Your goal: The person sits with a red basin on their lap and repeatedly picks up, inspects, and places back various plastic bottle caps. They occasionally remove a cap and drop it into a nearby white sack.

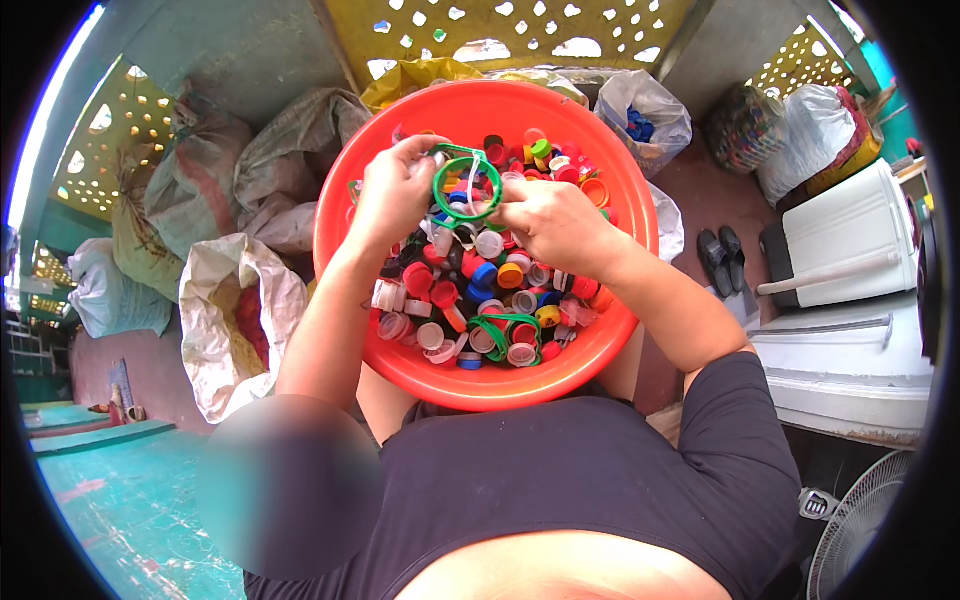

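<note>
A round red plastic basin (pixel 495 396) full of mixed plastic bottle caps (pixel 510 275) stands at my lap. Above the caps, my left hand (pixel 397 187) grips one side of a green plastic ring piece (pixel 441 201) between thumb and fingers. My right hand (pixel 551 217) pinches the other side of the same piece. A thin whitish strip (pixel 471 184) runs across the ring's opening. Below my hands, another green plastic loop piece (pixel 489 330) lies on the caps near the basin's near rim. The caps are red, blue, white, yellow and other colours.
An open white woven sack (pixel 202 330) stands left of the basin, with several filled sacks (pixel 199 180) behind it. A clear bag with blue pieces (pixel 645 112) is at the back right. Black slippers (pixel 721 259), a white container (pixel 847 232) and a fan (pixel 862 532) are to the right.
</note>
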A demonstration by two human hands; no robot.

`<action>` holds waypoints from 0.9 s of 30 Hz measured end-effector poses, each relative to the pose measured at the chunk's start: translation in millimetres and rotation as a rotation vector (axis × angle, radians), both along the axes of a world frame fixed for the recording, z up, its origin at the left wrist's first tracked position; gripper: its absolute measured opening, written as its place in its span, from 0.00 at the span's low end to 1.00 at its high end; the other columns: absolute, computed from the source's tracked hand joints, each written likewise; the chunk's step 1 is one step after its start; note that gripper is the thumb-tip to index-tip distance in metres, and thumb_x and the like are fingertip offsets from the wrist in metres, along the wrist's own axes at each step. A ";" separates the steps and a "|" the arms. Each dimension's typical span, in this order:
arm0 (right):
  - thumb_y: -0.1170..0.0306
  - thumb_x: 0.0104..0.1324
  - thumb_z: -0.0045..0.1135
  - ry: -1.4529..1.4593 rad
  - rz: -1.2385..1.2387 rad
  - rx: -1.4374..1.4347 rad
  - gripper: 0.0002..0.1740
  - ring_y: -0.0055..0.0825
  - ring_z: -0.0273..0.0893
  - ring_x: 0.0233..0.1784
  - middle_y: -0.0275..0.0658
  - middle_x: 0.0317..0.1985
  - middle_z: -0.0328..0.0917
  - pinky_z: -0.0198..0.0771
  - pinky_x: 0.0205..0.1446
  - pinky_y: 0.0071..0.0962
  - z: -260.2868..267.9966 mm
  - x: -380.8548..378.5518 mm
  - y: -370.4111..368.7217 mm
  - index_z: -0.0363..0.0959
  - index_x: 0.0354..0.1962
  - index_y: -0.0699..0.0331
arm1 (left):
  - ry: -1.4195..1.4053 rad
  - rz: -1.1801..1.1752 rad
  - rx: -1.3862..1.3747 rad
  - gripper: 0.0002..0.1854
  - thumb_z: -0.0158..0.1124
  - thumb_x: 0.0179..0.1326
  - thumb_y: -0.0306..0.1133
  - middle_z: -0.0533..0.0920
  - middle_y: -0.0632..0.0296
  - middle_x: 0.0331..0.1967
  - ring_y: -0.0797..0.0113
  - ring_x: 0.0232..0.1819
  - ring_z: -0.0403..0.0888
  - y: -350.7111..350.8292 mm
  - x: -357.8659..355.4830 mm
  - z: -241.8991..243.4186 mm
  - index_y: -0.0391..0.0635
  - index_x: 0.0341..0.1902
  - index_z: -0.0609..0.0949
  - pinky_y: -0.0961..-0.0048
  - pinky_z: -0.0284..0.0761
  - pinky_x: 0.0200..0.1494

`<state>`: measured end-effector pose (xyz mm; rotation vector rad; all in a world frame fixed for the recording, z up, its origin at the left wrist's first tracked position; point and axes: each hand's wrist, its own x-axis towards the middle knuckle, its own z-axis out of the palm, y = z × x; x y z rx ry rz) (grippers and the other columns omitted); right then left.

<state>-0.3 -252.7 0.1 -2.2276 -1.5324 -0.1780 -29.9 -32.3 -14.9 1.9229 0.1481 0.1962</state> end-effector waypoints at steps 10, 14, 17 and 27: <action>0.76 0.50 0.54 0.023 -0.120 -0.584 0.19 0.35 0.74 0.47 0.36 0.39 0.77 0.66 0.50 0.35 15.4 -2.8 -12.2 0.82 0.40 0.56 | -0.023 0.164 0.181 0.12 0.51 0.64 0.27 0.79 0.63 0.27 0.78 0.27 0.77 17.0 2.1 2.8 0.41 0.50 0.77 0.79 0.72 0.29; 0.68 0.58 0.53 -0.020 -0.121 -0.482 0.10 0.37 0.76 0.44 0.40 0.37 0.79 0.68 0.46 0.38 19.4 0.0 -22.3 0.79 0.37 0.59 | -0.049 0.146 -0.141 0.12 0.53 0.65 0.28 0.81 0.62 0.35 0.79 0.33 0.78 23.0 4.4 3.2 0.39 0.50 0.75 0.82 0.74 0.34; 0.63 0.59 0.57 -0.017 -0.156 -0.267 0.18 0.38 0.75 0.47 0.43 0.41 0.78 0.68 0.52 0.39 33.6 -5.8 -19.8 0.77 0.45 0.62 | -0.030 0.091 -0.356 0.12 0.54 0.65 0.29 0.80 0.63 0.37 0.79 0.35 0.78 9.4 0.4 11.6 0.39 0.51 0.73 0.81 0.74 0.37; 0.61 0.59 0.65 1.120 -0.036 0.348 0.17 0.20 0.76 0.31 0.38 0.27 0.79 0.73 0.36 0.25 7.7 -9.6 39.7 0.74 0.32 0.68 | -0.282 0.064 -0.431 0.11 0.50 0.67 0.25 0.78 0.62 0.36 0.80 0.32 0.77 -2.1 8.2 -0.1 0.41 0.51 0.73 0.81 0.74 0.32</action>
